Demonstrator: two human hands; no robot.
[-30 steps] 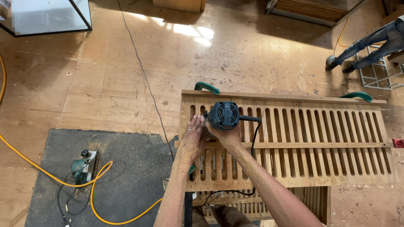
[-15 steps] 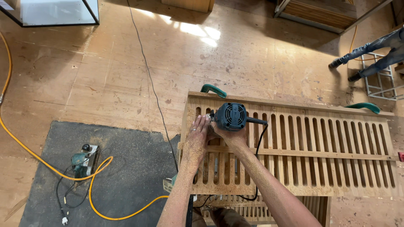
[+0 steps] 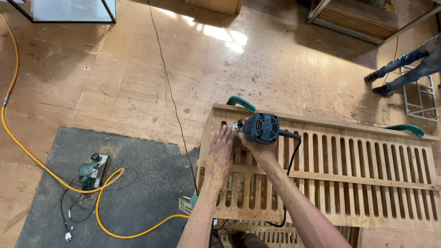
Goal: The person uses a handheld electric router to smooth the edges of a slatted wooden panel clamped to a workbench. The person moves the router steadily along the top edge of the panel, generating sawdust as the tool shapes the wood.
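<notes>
The right hand (image 3: 257,146) is wrapped tight around a dark blue power tool (image 3: 261,128), which stands upright on a big wooden panel (image 3: 349,177) full of long slots. The tool sits near the far left corner of the panel, and its black cord (image 3: 294,156) loops down over the slats and off the near edge. The left hand (image 3: 223,140) lies flat and open on the wood just beside the tool, with the fingertips touching the tool's base, so it grips nothing. Both forearms are dusted with sawdust. Two green clamp handles, one (image 3: 240,103) at the far left edge and one (image 3: 405,129) far off to the right, seem to hold the panel down. To do this well, I think the tool should stay flat on the wood and move slowly along one slot, with a firm hold. The flat hand should keep its fingers away from the spinning part, which is hidden under the tool. The cord should stay behind the tool, not in front of it. On the floor to the left lies a grey mat (image 3: 115,188) with a small green machine (image 3: 94,171) and a yellow hose (image 3: 55,177). Another person's legs (image 3: 404,69) stand far off at the top right.
</notes>
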